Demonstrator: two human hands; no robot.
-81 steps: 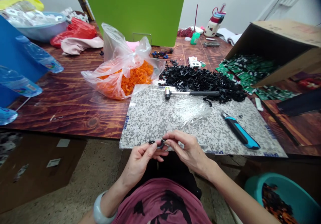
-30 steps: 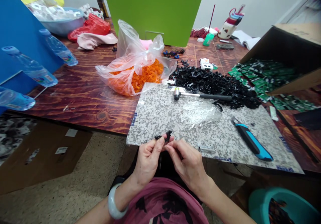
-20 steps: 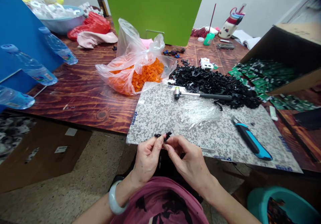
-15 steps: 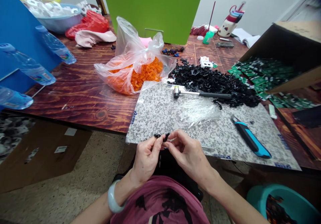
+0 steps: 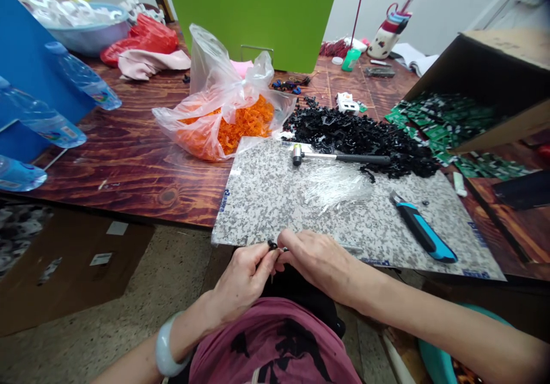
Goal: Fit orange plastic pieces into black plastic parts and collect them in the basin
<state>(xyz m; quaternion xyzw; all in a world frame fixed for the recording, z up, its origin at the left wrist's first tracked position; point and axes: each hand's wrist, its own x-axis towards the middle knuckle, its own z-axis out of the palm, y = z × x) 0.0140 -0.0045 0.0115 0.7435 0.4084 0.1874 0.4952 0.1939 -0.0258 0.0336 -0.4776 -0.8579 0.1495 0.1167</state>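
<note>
My left hand [image 5: 246, 266], with a pale bangle on its wrist, pinches a small black part [image 5: 272, 245] just off the near edge of the speckled board [image 5: 258, 200]. Touching it from the right, my right hand [image 5: 315, 258] has its fingers closed at the same part, which is mostly hidden between the fingertips. On the board lie a bundle of thin clear strips [image 5: 335, 186], a small hammer [image 5: 344, 157] and a blue and black cutter [image 5: 425, 229]. A heap of black parts [image 5: 361, 137] covers the board's far side.
A plastic bag of orange parts [image 5: 244, 123] stands left of the heap. At the right, green circuit boards [image 5: 447, 123] spill from a cardboard box [image 5: 511, 51]. Plastic bottles [image 5: 86, 77] are at the left. A teal bucket [image 5: 436, 352] is low at the right.
My right hand has turned, its back now more upward and its forearm farther out to the right. Both hands sit slightly lower, and less of the black part shows. The view has shifted slightly.
</note>
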